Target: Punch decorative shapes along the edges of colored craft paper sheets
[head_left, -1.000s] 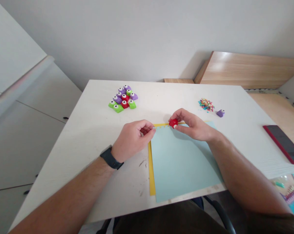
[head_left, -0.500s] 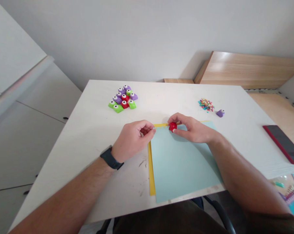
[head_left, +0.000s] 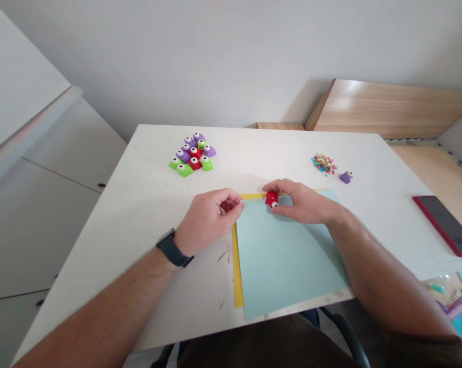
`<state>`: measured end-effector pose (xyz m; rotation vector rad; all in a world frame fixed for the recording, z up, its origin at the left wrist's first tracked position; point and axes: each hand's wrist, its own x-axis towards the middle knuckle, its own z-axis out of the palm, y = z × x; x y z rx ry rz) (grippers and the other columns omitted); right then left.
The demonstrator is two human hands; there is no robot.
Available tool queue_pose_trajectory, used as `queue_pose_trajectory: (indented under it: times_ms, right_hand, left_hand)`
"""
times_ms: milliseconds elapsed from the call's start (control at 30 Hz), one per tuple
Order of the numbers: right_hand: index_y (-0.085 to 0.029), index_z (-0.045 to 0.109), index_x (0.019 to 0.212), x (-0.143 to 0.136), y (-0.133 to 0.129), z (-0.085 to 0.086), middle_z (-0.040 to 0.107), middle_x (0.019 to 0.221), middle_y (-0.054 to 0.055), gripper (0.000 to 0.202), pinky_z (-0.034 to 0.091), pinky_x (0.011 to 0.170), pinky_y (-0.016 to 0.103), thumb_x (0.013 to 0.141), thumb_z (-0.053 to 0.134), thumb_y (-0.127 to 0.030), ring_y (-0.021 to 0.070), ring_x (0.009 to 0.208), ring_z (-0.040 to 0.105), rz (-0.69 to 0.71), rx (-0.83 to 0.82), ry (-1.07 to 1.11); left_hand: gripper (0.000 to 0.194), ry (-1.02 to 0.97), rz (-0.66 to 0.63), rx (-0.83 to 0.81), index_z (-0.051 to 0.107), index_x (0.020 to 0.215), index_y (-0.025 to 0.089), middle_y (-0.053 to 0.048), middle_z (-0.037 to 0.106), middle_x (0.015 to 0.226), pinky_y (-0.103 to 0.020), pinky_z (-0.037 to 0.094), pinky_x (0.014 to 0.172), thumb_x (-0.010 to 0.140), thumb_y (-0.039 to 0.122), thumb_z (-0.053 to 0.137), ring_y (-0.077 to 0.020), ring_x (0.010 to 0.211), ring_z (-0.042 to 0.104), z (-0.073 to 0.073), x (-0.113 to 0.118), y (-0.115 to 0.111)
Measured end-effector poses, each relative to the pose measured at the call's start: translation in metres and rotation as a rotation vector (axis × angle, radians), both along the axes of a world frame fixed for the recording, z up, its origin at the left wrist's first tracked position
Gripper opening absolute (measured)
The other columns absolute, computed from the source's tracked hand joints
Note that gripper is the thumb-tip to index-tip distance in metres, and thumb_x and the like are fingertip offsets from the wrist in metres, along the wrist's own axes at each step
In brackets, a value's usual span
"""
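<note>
A light blue sheet of paper (head_left: 292,255) lies over a yellow sheet (head_left: 237,276), whose edge shows along the left and top. My left hand (head_left: 215,213) pinches the blue sheet's top left corner between thumb and fingers. At the top edge sits a red punch (head_left: 271,199) with a white button facing me. My right hand (head_left: 298,202) holds this punch between thumb and fingertips. Small notches or cutouts run along the top edge, left of the punch.
Several purple, green and red punches (head_left: 194,162) are grouped at the back left. A pile of colourful paper bits (head_left: 323,163) and a purple punch (head_left: 346,177) lie at the back right. A dark tablet with a red edge (head_left: 447,225) rests on the right.
My right thumb has moved off the punch's white button to its side, so the button now shows more fully. My left hand stays at the paper's corner.
</note>
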<state>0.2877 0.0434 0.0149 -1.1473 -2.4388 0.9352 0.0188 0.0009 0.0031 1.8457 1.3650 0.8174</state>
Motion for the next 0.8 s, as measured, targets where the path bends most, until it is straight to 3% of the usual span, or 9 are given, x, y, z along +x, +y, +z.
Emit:
queue_pose_trajectory:
  times_ms: [267,800]
  right_hand:
    - [-0.023,0.068,0.12,-0.0007,0.0022,0.0017,0.072,0.111,0.006,0.033,0.048,0.097,0.04,0.088,0.07,-0.028,0.0233,0.104,0.064,0.069,0.085,-0.059]
    - [-0.023,0.07,0.116,0.0004,0.003,0.0075,0.074,0.11,0.005,0.03,0.048,0.096,0.039,0.088,0.07,-0.033,0.0222,0.104,0.064,0.064,0.042,-0.061]
  left_hand:
    - [0.015,0.004,-0.005,0.003,0.072,0.09,0.02,0.003,0.074,0.081,-0.02,0.049,0.061,0.089,0.035,0.068,-0.0102,0.067,0.064,0.0007,-0.0001,-0.0001]
    - [0.017,0.0,-0.008,0.029,0.071,0.089,0.019,0.001,0.074,0.08,-0.021,0.049,0.06,0.091,0.036,0.067,-0.0113,0.065,0.063,0.001,0.0002,-0.0014]
